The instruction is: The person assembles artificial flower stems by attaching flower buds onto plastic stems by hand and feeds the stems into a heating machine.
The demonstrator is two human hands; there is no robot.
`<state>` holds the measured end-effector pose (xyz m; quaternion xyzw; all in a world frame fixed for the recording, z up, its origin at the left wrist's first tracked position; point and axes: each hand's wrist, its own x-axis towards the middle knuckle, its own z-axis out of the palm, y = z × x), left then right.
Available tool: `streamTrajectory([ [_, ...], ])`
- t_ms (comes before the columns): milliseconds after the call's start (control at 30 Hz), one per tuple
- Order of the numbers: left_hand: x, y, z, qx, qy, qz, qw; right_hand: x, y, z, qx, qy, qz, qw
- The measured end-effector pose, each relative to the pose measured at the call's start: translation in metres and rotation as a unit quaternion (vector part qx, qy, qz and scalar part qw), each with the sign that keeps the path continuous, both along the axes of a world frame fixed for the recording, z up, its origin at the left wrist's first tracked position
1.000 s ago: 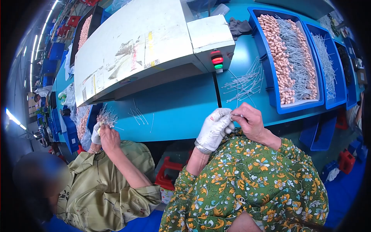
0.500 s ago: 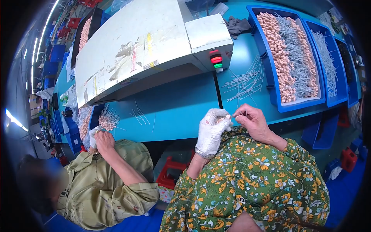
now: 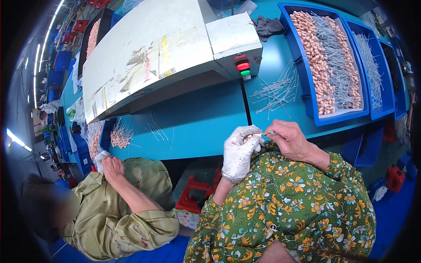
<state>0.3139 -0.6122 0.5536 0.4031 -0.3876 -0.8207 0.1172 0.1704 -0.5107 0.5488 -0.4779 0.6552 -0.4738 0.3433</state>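
My left hand [image 3: 239,153] wears a white glove and is closed around small copper-coloured pieces [image 3: 252,137] at the table's front edge. Close beside it on the right, my bare right hand [image 3: 287,139] pinches a thin pale wire piece, whose end points at the gloved fingers. Beyond my hands, a loose pile of thin white wire pieces [image 3: 278,94] lies on the blue-green table [image 3: 206,118]. To the right, a blue tray [image 3: 312,103] holds rows of copper-coloured ends and white wires.
A white machine housing [image 3: 153,48] with a red and green lamp [image 3: 243,66] stands over the table. A co-worker [image 3: 118,206] sits at the left beside a copper-ended bundle [image 3: 121,134]. Another blue tray [image 3: 380,111] and a dark glove [image 3: 267,28] lie at the right and back.
Copper-coloured pieces now show in my left hand, which has turned slightly. My right hand has shifted a little to the right. The co-worker's hands have moved down and left, away from the bundle.
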Motion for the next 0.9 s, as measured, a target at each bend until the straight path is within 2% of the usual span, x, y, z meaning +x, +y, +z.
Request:
streamTrajectory([
  [67,-0.003,0.002,0.005,0.008,0.006,0.024,1.0,-0.002,0.002,-0.002,-0.01,0.021,0.003,1.0],
  [300,0.001,0.003,0.002,0.032,-0.015,-0.006,0.999,-0.004,0.007,-0.002,-0.053,0.08,0.009,0.995],
  [467,0.001,0.004,0.009,0.026,-0.032,-0.005,0.999,-0.003,0.009,0.001,-0.055,0.177,0.032,0.982],
  [600,0.002,0.007,0.009,-0.024,-0.058,-0.046,0.997,-0.001,0.015,0.001,-0.067,0.226,0.035,0.971],
  [900,0.007,0.019,0.013,-0.021,-0.078,-0.051,0.995,0.004,0.024,0.004,-0.074,0.229,0.067,0.968],
])
